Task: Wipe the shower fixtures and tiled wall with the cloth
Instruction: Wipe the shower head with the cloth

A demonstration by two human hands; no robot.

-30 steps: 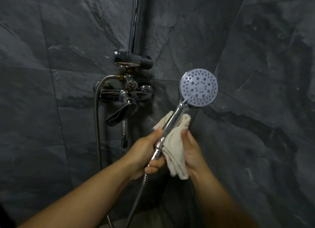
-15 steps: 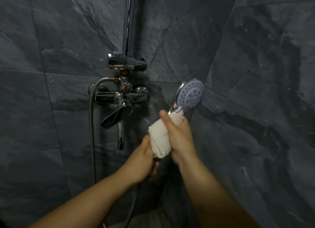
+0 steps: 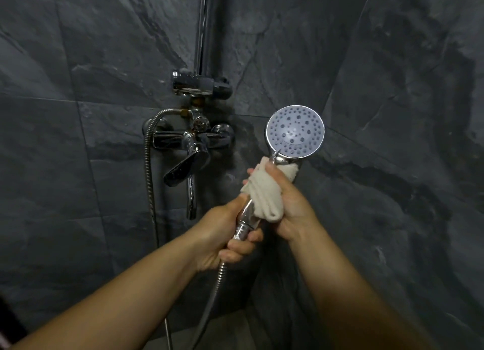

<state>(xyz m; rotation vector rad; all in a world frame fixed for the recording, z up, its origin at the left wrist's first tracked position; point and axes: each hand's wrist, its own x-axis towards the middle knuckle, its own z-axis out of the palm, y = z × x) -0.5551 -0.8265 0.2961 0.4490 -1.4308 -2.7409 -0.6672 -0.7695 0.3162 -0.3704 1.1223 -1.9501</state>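
Right hand (image 3: 293, 205) grips cloth (image 3: 264, 192) round shower head (image 3: 295, 131), handle slanting up-right.

Dim, sharp view; chrome glints, wide-angle bend and darkness at edges.

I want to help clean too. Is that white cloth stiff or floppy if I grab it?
Probably floppy: the cloth bunches in folds round the shower handle under the right hand. Likely light too; its end droops softly.

Crumpled off-white cloth (image 3: 264, 192) around handle of upright chrome shower head (image 3: 295, 131)
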